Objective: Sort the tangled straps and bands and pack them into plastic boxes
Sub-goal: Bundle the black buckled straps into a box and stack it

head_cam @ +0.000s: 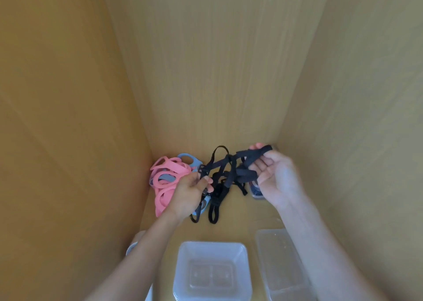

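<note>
Straps [229, 175], black and tangled, hang above the worktop's [238, 218] far edge. Left hand [190, 193] pinches one end between thumb and fingers. Right hand [274, 179], fingers half curled, grips the other. Pink bands [167, 181] lie in the far left corner.

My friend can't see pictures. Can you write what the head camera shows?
A person's left hand and right hand hold a tangle of black fabric straps. Pink and blue rubbery bands lie piled to the left; clear plastic boxes stand nearer the camera.
</note>
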Demonstrator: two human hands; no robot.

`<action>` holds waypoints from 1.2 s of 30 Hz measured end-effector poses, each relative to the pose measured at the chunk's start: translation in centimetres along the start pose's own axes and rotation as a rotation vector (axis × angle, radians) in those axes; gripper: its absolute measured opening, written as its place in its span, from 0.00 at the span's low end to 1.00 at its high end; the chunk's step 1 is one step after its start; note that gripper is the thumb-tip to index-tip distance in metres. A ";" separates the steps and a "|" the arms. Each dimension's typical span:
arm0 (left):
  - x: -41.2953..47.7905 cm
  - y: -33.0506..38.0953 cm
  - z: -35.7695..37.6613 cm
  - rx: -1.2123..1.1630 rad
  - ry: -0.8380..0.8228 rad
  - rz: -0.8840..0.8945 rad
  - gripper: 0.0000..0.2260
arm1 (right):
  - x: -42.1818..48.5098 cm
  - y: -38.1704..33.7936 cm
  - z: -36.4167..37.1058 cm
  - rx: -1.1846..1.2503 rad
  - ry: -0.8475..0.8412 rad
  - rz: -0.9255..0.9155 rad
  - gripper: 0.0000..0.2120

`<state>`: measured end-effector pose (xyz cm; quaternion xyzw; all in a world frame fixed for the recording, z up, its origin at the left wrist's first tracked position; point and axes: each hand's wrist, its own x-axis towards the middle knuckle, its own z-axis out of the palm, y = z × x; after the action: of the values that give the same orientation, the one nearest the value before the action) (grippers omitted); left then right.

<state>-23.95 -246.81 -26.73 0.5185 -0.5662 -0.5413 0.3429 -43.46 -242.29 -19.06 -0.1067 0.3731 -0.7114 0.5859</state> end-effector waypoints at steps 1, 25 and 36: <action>0.1 0.6 -0.4 0.002 0.004 0.012 0.11 | 0.2 0.3 -0.6 -0.013 0.025 0.011 0.07; -0.5 14.9 -0.5 0.338 -0.214 0.348 0.08 | 0.6 1.7 1.4 -0.983 -0.349 -0.279 0.14; -0.7 15.0 -1.4 0.200 -0.206 0.289 0.08 | 0.7 0.6 4.4 -0.881 -0.542 -0.145 0.12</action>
<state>-25.68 -248.31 -11.82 0.4055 -0.7176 -0.4776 0.3041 -40.59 -244.75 -16.57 -0.5489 0.4638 -0.4727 0.5101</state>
